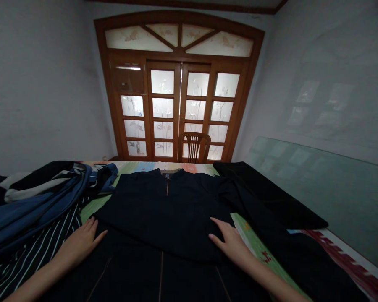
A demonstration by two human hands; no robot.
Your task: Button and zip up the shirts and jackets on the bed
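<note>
A dark navy long-sleeved garment [164,218] lies spread out before me, its collar at the far end. A short light line runs down below the collar, and longer seams show nearer to me. One sleeve appears folded across the body, while the other sleeve [271,222] stretches out to the right. My left hand [83,238] rests on the garment's left edge with fingers extended and the thumb apart. On the right edge of the body lies my right hand [228,239], thumb and forefinger apart, the other fingers partly hidden. Both hands touch the cloth without visibly gripping it.
Blue, black and grey clothes [50,197] are heaped at left, beside a striped black cloth [34,251]. A folded black garment [271,193] lies at right. The table has a colourful cover [255,243]. Beyond stand a wooden chair [194,144] and glazed doors [178,105].
</note>
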